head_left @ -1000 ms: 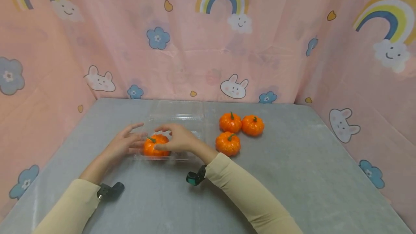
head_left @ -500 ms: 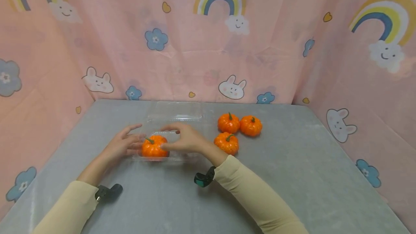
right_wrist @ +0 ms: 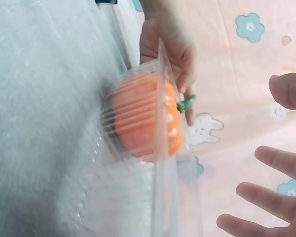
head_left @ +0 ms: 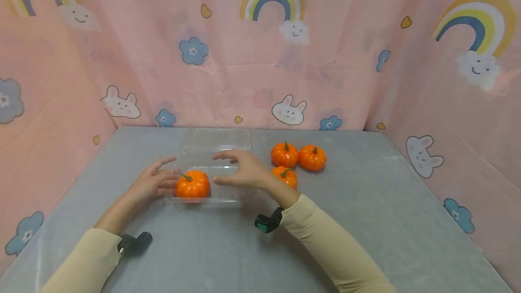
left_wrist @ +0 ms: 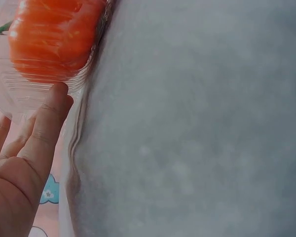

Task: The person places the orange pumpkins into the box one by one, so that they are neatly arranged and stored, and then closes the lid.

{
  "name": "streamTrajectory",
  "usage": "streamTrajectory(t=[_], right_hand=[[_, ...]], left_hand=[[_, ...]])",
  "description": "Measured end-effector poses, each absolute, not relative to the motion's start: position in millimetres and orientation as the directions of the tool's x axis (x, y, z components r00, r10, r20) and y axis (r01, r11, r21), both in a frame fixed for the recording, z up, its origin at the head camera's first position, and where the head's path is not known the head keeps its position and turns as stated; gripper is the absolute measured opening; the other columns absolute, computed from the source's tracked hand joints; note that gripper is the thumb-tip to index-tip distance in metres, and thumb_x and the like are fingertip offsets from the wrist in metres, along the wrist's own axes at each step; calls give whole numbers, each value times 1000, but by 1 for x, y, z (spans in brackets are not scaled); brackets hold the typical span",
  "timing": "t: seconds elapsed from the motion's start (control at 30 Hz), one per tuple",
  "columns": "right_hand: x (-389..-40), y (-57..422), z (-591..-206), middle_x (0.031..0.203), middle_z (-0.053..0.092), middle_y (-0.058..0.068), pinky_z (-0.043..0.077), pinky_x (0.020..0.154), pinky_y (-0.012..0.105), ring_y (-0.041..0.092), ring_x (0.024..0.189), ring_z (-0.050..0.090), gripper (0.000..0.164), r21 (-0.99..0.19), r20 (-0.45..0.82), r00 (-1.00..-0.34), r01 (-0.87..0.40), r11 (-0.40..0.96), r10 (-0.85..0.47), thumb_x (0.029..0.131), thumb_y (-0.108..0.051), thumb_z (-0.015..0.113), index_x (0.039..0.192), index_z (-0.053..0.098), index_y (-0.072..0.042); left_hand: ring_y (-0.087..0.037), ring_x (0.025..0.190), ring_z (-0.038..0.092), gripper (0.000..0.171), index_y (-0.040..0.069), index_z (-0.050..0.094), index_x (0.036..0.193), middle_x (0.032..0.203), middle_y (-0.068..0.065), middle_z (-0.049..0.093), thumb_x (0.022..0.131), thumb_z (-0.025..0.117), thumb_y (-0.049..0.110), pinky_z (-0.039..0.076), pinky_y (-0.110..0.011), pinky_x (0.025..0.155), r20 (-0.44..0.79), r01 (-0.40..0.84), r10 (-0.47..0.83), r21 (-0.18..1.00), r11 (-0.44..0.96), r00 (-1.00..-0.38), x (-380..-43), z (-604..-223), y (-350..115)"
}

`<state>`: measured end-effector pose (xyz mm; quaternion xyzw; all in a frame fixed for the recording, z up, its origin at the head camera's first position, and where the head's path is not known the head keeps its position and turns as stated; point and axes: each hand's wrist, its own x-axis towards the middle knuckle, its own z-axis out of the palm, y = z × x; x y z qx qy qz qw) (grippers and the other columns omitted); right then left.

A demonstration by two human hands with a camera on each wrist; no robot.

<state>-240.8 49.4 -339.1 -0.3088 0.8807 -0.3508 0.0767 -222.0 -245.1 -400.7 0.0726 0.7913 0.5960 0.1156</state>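
Observation:
A small orange pumpkin (head_left: 193,185) with a green stem sits in the left part of a clear plastic clamshell box (head_left: 225,196), whose lid (head_left: 223,138) lies folded back. My left hand (head_left: 151,182) is at the box's left end; in the left wrist view its extended fingers (left_wrist: 45,131) touch the ribbed plastic wall. Over the right part of the box, my right hand (head_left: 248,171) is spread with thumb and fingers apart and nothing between them. The right wrist view shows the pumpkin (right_wrist: 145,116) through the box wall, apart from the right fingers.
Three more orange pumpkins stand right of the box: one at the back (head_left: 284,154), one beside it (head_left: 312,158), and a nearer one (head_left: 286,176) partly behind the right wrist. A grey cloth covers the table (head_left: 366,220); a pink patterned curtain (head_left: 260,71) encloses it.
The right hand has let go of the pumpkin in the box and moved right, away from it. The pumpkin stays in the left part, and the left hand keeps its place.

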Motion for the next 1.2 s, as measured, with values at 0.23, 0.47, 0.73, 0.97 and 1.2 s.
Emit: streamTrajectory(t=[0.23, 0.47, 0.73, 0.97, 1.2], right_hand=[[-241, 67, -333, 140, 54, -4, 49, 97, 46, 27, 124, 54, 53, -664, 81, -828, -460, 589, -556, 82, -42, 72, 131, 58, -28], [-242, 82, -331, 140, 53, -7, 50, 96, 47, 26, 123, 54, 51, -668, 81, -850, -434, 605, -521, 81, -44, 72, 129, 59, -31], [-243, 97, -332, 137, 56, -10, 51, 94, 47, 26, 122, 55, 48, -681, 93, -867, -414, 604, -489, 81, -40, 73, 127, 60, -31], [-244, 113, -331, 134, 57, -10, 49, 97, 48, 25, 121, 55, 47, -678, 75, -888, -379, 629, -454, 81, -43, 73, 126, 61, -33], [-245, 130, -326, 135, 58, -4, 48, 100, 50, 30, 124, 54, 47, -662, 79, -898, -371, 651, -432, 82, -37, 73, 127, 62, -29]], left_hand=[[-28, 112, 64, 61, 9, 16, 154, 147, -31, 37, 101, 44, 20, 56, -36, 88, -107, -38, 254, 964, 264, -961, -221, -399, -244], [-28, 112, 64, 60, 10, 16, 154, 147, -30, 38, 101, 44, 22, 57, -35, 88, -113, -43, 250, 962, 271, -962, -222, -402, -245], [-30, 113, 63, 60, 12, 17, 154, 147, -29, 39, 102, 43, 24, 57, -34, 87, -122, -46, 246, 955, 293, -961, -224, -404, -247], [-23, 107, 66, 59, 10, 16, 154, 147, -30, 39, 102, 43, 22, 57, -34, 87, -114, -41, 250, 959, 280, -961, -224, -405, -246], [-22, 107, 66, 61, 11, 16, 154, 147, -29, 39, 102, 44, 24, 57, -33, 87, -119, -45, 245, 957, 288, -962, -223, -404, -246]])
